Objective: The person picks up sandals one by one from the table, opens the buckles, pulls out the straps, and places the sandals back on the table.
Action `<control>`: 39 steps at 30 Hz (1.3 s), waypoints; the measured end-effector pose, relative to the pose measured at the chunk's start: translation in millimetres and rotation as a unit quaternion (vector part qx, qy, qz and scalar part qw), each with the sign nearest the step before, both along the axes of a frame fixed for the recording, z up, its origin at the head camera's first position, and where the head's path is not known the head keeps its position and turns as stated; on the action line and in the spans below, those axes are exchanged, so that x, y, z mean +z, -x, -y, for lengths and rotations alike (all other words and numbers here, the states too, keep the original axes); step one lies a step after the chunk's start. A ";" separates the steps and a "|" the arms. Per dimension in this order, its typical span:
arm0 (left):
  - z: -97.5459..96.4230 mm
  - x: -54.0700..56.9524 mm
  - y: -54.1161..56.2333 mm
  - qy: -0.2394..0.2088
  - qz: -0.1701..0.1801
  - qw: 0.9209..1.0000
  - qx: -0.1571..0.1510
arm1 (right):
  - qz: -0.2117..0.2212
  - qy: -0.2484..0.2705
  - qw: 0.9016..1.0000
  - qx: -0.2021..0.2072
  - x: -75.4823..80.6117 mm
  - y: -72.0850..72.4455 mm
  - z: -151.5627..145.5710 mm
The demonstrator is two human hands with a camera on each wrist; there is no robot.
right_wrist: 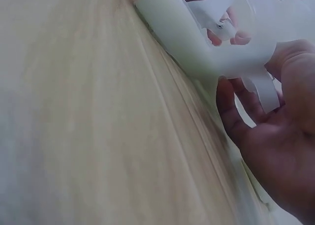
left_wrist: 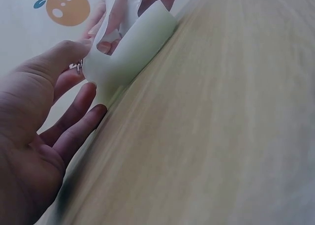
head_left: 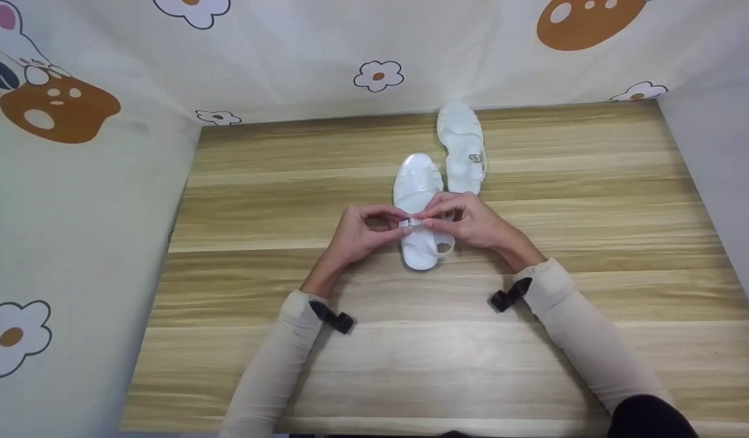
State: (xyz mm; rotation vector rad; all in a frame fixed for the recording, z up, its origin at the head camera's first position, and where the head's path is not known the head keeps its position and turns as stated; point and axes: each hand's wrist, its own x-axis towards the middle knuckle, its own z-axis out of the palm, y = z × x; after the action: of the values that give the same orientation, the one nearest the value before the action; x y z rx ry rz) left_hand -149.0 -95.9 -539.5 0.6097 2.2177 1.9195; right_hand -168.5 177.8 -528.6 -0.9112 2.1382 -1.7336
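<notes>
A white sandal [head_left: 418, 176] lies on the wooden table with its toe pointing away. Over its middle, the tips of both hands meet at the ankle strap [head_left: 416, 221]. My left hand [head_left: 357, 236] pinches the strap's buckle end between thumb and fingers; the small metal buckle [left_wrist: 78, 65] shows beside the thumb in the left wrist view. Coming from the other side, my right hand [head_left: 481, 224] pinches the strap, and a loose strap end [right_wrist: 267, 93] hangs by its fingers in the right wrist view. The sandal's heel [left_wrist: 133, 55] rests on the tabletop.
A second white sandal [head_left: 461, 125] with a metal ornament lies just beyond, to the right, near the back edge. Behind the wooden table [head_left: 277, 201] hangs a pale printed cloth [head_left: 301, 67]. Black camera mounts [head_left: 341, 321] sit on both sleeves.
</notes>
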 end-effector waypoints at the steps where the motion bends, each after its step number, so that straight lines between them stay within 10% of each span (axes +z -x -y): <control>1: -0.2 0.1 0.0 0.000 -0.001 1.000 0.002 | -0.002 -0.007 1.000 -0.008 0.9 -0.8 0.9; 9: -1.9 0.5 0.2 -0.003 0.001 1.000 0.002 | 0.012 -0.030 0.998 -0.053 4.6 -6.6 7.7; 39: 0.5 -0.3 0.7 -0.007 0.003 1.000 0.002 | 0.000 -0.044 0.999 -0.020 11.6 1.2 -4.4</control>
State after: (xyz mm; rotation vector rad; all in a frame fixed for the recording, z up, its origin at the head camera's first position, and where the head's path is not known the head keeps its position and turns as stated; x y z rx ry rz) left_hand -149.8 -96.4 -539.8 0.6001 2.2057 1.9385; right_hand -169.7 182.3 -516.9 -0.8507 2.2286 -1.6441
